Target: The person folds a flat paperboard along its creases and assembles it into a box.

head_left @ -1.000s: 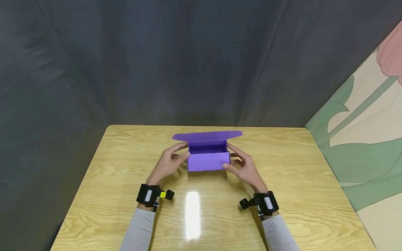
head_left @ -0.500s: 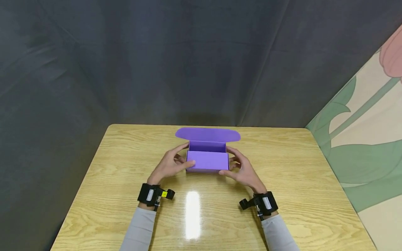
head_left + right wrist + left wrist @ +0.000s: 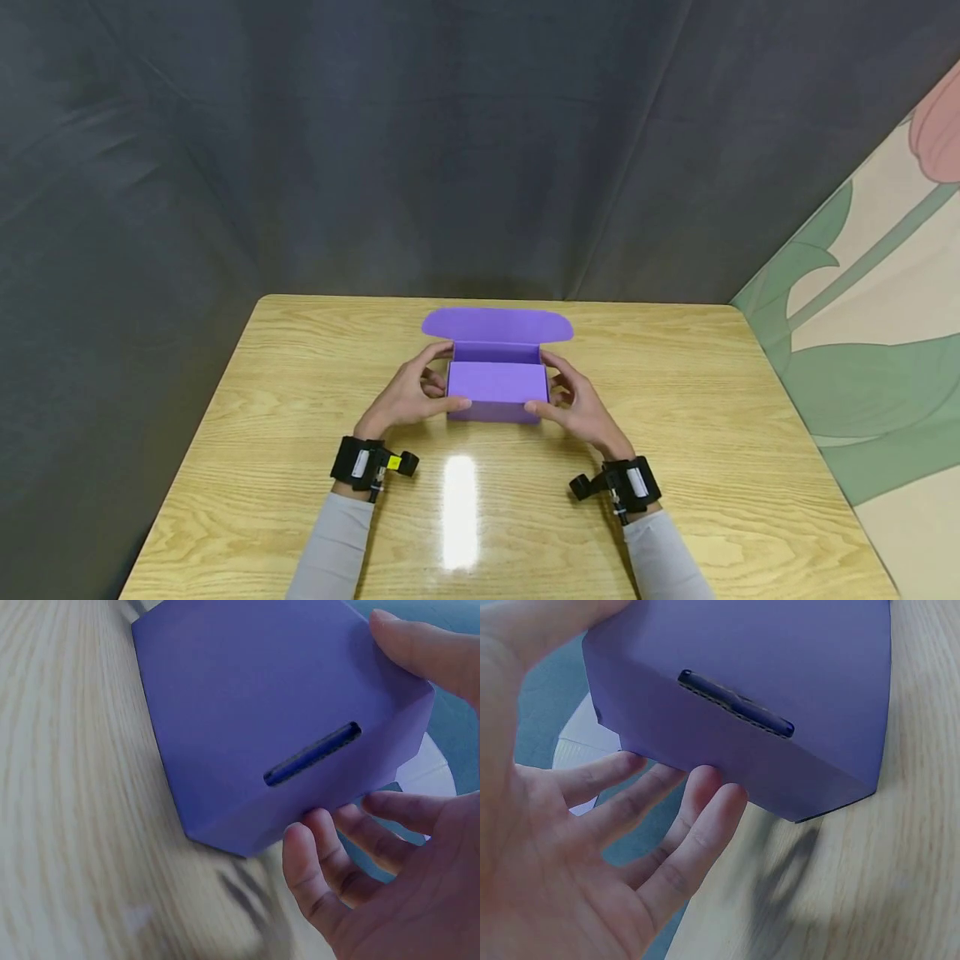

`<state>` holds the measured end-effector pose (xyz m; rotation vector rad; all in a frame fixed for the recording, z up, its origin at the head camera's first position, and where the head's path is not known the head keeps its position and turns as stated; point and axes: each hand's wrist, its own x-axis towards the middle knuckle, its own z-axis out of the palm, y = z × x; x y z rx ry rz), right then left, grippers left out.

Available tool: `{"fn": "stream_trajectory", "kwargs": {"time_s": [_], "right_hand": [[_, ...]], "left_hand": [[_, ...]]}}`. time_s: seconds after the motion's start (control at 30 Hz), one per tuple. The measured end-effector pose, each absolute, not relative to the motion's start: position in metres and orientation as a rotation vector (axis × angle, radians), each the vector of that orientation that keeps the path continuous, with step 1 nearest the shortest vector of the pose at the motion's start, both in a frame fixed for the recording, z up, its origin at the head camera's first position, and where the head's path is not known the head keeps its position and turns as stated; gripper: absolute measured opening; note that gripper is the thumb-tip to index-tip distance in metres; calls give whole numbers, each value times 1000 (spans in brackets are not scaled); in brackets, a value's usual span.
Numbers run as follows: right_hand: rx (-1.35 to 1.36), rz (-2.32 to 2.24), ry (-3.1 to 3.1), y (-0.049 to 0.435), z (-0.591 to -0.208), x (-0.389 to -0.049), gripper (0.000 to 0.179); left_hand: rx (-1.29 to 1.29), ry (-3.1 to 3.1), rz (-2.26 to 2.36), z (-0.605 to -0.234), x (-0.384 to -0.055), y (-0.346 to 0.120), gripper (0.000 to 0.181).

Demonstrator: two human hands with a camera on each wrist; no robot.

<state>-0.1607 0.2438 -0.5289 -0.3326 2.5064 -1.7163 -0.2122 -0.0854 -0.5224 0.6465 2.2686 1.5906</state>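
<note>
A purple cardboard box (image 3: 498, 382) is held between both hands over the wooden table, its lid flap (image 3: 497, 324) standing open at the back. It leans so that a darker face (image 3: 492, 412) shows below the lighter front panel. My left hand (image 3: 408, 392) grips the left end, thumb on the front and fingers along the side. On the right end my right hand (image 3: 583, 407) grips the same way. Both wrist views show a narrow slot (image 3: 736, 705) along an edge of the box, fingertips against the side wall. Most of the box's inside is hidden.
The wooden table (image 3: 300, 358) extends around the box, with a bright reflection in front of it. A dark curtain (image 3: 450, 150) hangs behind the table. At the right is a wall panel (image 3: 862, 375) with a flower pattern.
The box has tipped, its front swinging upward, and the darker lower face has come into view. My left thumb has shifted down and inward on the front; the lid flap shows more of its broad surface.
</note>
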Motion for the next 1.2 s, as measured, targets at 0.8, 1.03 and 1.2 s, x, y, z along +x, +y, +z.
{"fn": "stream_trajectory", "kwargs": {"time_s": [0.8, 1.03, 1.2], "right_hand": [[-251, -1882, 2501, 242, -533, -165, 68], [-200, -1898, 2472, 241, -535, -164, 64], [-212, -1893, 2445, 240, -535, -163, 58]], "left_hand": [[588, 2244, 1757, -531, -219, -82, 78], [565, 2199, 1815, -536, -220, -81, 76], [571, 2193, 1814, -538, -219, -81, 73]]}}
